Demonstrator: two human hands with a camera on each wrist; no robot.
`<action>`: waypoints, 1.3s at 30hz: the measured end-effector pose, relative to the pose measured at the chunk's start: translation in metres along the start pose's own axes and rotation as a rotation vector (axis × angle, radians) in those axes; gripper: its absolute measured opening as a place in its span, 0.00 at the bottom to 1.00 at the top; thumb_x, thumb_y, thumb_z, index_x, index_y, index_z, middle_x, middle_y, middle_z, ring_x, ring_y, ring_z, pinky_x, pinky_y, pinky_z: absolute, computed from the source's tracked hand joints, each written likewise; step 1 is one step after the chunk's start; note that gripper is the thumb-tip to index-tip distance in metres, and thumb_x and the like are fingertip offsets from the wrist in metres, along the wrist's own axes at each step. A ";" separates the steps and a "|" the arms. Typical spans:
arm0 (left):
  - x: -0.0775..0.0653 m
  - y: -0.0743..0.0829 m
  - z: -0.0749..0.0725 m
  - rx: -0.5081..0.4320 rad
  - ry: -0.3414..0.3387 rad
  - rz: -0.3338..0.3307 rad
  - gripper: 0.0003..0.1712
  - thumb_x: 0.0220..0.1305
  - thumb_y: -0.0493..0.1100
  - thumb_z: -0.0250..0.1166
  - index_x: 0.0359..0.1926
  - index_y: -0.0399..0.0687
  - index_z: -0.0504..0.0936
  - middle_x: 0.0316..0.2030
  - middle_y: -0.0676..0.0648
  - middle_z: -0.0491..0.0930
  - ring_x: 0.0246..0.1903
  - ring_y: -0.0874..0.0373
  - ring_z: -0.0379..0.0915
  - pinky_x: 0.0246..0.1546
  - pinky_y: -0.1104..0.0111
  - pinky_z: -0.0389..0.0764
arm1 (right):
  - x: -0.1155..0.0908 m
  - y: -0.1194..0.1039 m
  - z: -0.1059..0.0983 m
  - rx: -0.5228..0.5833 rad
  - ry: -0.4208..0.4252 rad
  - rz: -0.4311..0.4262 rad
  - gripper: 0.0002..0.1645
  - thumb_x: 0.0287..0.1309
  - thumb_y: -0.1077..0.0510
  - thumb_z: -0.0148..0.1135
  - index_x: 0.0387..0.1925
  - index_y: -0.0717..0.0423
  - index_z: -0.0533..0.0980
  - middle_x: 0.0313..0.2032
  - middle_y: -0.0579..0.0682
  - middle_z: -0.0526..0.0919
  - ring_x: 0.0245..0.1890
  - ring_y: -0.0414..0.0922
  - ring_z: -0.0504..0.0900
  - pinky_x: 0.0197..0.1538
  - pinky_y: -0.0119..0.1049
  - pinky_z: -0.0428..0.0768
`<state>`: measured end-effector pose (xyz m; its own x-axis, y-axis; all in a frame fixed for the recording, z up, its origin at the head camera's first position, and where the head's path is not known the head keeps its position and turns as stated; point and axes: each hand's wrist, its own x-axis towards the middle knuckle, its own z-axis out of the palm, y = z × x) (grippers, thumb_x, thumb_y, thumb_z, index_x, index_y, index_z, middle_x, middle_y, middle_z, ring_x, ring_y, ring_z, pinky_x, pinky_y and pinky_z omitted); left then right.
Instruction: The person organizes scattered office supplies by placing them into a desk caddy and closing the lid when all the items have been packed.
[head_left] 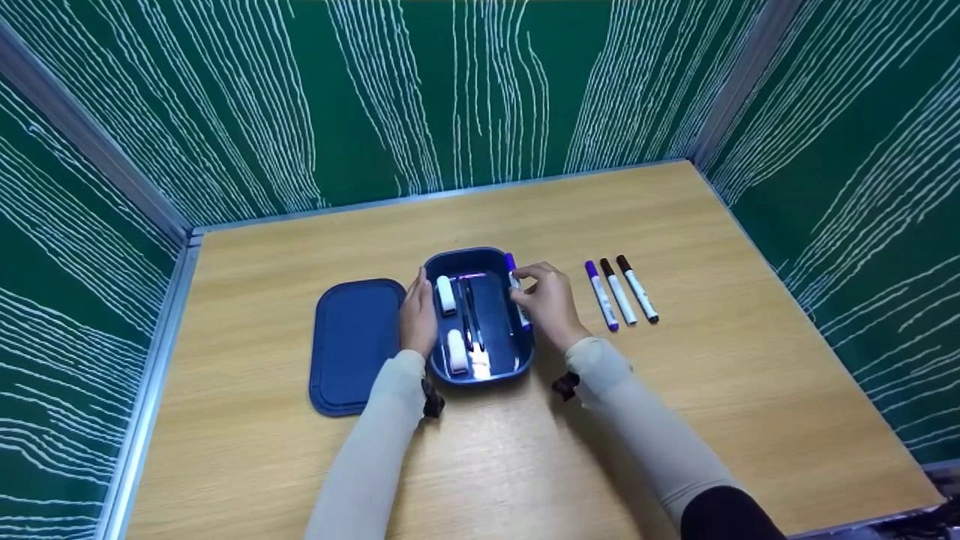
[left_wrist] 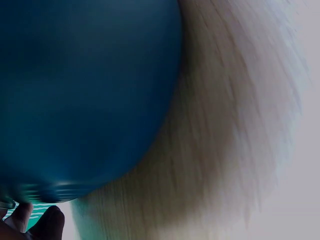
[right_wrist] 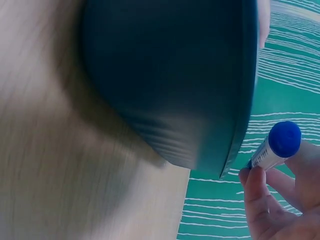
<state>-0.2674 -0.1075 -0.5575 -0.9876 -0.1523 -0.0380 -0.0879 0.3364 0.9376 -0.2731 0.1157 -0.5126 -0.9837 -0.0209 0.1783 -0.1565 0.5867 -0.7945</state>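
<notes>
A dark blue open box (head_left: 491, 319) stands in the middle of the table. My right hand (head_left: 551, 304) pinches a white marker with purple ends (head_left: 512, 264) at the box's right rim, the marker lying lengthwise along that side. In the right wrist view the marker (right_wrist: 270, 152) tilts beside the rim, its blue-looking end towards the camera. Against the box's left wall rests my left hand (head_left: 418, 319), fingers extended along the outside. Inside the box are two small white rounded items (head_left: 446, 295) and slim black pens (head_left: 470, 315).
To the left lies a flat dark blue lid (head_left: 352, 349), partly behind the left hand. Three white markers lie side by side on the right, one purple-capped (head_left: 601, 295) and two dark-capped (head_left: 619, 291). Green walls with white lines (head_left: 495, 97) enclose the wooden table (head_left: 480, 465).
</notes>
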 end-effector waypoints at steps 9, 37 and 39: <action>-0.001 0.001 -0.001 0.027 0.000 0.011 0.31 0.79 0.60 0.35 0.77 0.61 0.53 0.75 0.51 0.56 0.75 0.53 0.50 0.75 0.57 0.52 | -0.001 -0.001 0.012 -0.008 0.008 -0.042 0.15 0.53 0.65 0.67 0.45 0.62 0.85 0.42 0.54 0.85 0.30 0.43 0.84 0.34 0.34 0.84; 0.002 -0.001 0.001 0.030 0.011 0.021 0.29 0.80 0.58 0.36 0.77 0.63 0.53 0.75 0.52 0.56 0.75 0.53 0.50 0.75 0.58 0.51 | -0.006 -0.003 0.040 -0.057 -0.038 -0.096 0.15 0.52 0.64 0.71 0.43 0.62 0.84 0.40 0.54 0.84 0.40 0.46 0.82 0.45 0.37 0.83; 0.001 -0.002 0.001 0.028 0.009 0.030 0.30 0.80 0.58 0.36 0.77 0.61 0.53 0.75 0.51 0.56 0.74 0.53 0.50 0.75 0.58 0.51 | -0.007 -0.003 0.043 -0.068 -0.035 -0.110 0.15 0.51 0.65 0.71 0.43 0.63 0.84 0.40 0.54 0.84 0.40 0.46 0.82 0.45 0.37 0.82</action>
<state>-0.2687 -0.1077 -0.5595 -0.9887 -0.1500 -0.0065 -0.0617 0.3669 0.9282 -0.2692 0.0795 -0.5366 -0.9637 -0.1156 0.2409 -0.2583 0.6329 -0.7298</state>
